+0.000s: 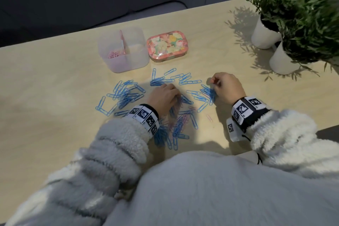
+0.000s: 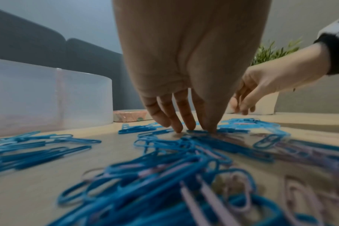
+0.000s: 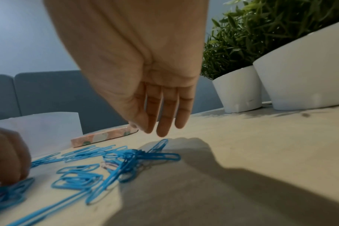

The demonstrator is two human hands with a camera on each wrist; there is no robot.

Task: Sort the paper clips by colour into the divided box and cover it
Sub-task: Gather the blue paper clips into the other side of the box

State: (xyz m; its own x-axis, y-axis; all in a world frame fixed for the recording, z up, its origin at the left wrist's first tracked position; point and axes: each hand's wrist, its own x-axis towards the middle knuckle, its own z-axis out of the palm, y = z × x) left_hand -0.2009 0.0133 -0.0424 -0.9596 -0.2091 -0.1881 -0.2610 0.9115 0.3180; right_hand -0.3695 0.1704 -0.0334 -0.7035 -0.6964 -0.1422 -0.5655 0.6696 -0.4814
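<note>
Blue paper clips [image 1: 124, 95] lie scattered over the wooden table, with a few pink clips [image 1: 183, 115] mixed into the near heap. My left hand [image 1: 165, 95] points straight fingers down onto the middle heap; its fingertips [image 2: 184, 123] touch the blue clips [image 2: 164, 168]. My right hand [image 1: 220, 84] hovers just above the right cluster of blue clips [image 3: 126, 154], and its straight, relaxed fingers [image 3: 161, 122] hold nothing I can see. The translucent divided box [image 1: 124, 49] stands behind the clips, with pink clips [image 1: 112, 55] in its near-left compartment. The floral lid [image 1: 167, 45] lies to its right.
Two white pots [image 1: 264, 36] [image 1: 282, 60] with green plants stand at the table's far right. The table's edge [image 1: 326, 128] runs close behind my right sleeve. One lone pink clip [image 1: 209, 117] lies between my wrists. A dark sofa sits beyond the table.
</note>
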